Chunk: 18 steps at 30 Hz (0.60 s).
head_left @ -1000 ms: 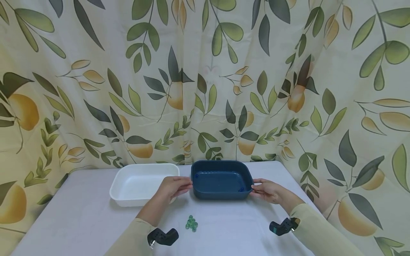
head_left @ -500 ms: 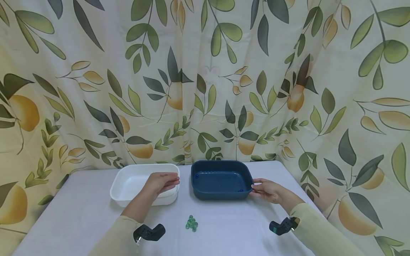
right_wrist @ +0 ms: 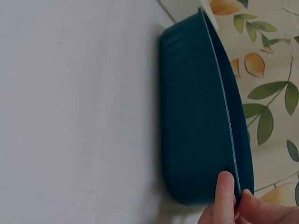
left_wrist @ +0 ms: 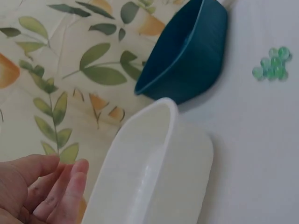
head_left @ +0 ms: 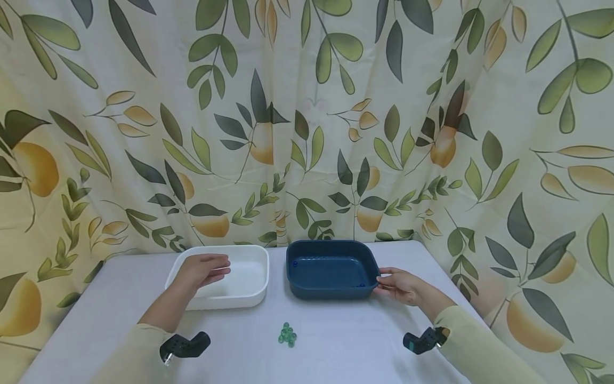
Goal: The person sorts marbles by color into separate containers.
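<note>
My left hand [head_left: 200,273] is over the left part of a white plastic basin [head_left: 249,303], its fingers loosely extended with nothing in them. In the left wrist view the fingers [left_wrist: 67,196] hang beside the basin's rim, apart from it. At the right end of a dark blue basin [head_left: 331,292], my right hand [head_left: 402,288] pinches the rim; one finger [right_wrist: 225,186] lies on the outer wall and the thumb is at the edge. A few small blue beads [head_left: 361,285] lie inside the blue basin.
Several green glass beads [head_left: 288,336] lie clustered on the white-covered table [head_left: 345,341], in front of the basins. A narrow gap separates the two basins. Behind the table hangs a leaf-patterned curtain [head_left: 307,186]. Each forearm carries a black wrist camera [head_left: 184,345].
My left hand has left the blue basin's left end and moved left across the white basin. The right hand and both basins have stayed in place.
</note>
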### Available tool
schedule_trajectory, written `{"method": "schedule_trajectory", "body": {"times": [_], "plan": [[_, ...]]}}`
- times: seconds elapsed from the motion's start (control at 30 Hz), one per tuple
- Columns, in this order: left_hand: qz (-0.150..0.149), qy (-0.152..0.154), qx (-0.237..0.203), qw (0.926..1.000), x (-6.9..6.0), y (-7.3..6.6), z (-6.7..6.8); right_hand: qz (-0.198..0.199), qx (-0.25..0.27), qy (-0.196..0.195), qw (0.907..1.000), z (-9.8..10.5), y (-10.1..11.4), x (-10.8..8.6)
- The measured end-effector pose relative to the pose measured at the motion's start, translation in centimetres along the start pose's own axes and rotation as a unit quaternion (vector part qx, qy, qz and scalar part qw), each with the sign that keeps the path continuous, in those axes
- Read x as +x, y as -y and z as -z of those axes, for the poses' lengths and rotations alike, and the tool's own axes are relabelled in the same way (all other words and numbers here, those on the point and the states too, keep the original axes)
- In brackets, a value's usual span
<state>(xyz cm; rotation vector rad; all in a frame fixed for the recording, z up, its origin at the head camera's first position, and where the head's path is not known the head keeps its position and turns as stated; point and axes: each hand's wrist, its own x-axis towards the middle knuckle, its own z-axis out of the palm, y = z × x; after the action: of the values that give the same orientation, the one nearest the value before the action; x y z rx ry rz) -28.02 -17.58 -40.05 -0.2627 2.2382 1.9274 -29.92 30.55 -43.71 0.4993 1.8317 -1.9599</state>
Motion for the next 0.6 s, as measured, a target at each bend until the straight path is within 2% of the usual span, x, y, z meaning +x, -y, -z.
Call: {"method": "schedule_trajectory", "body": {"times": [0.17,0.33,0.6], "plan": [[-0.014,-0.013,0.047,0.9987,-0.4,0.2,2.2,-0.002,0.002,-0.008,1.0,-0.1,0.0,0.0],[-0.016,-0.038,0.106,0.9936,-0.6,0.6,4.4,0.0,0.008,-0.014,0.9999,-0.2,-0.2,0.1],[-0.007,-0.087,0.149,0.985,-0.2,1.7,7.8,0.02,0.02,-0.005,0.9996,-0.2,-0.7,0.0]]}}
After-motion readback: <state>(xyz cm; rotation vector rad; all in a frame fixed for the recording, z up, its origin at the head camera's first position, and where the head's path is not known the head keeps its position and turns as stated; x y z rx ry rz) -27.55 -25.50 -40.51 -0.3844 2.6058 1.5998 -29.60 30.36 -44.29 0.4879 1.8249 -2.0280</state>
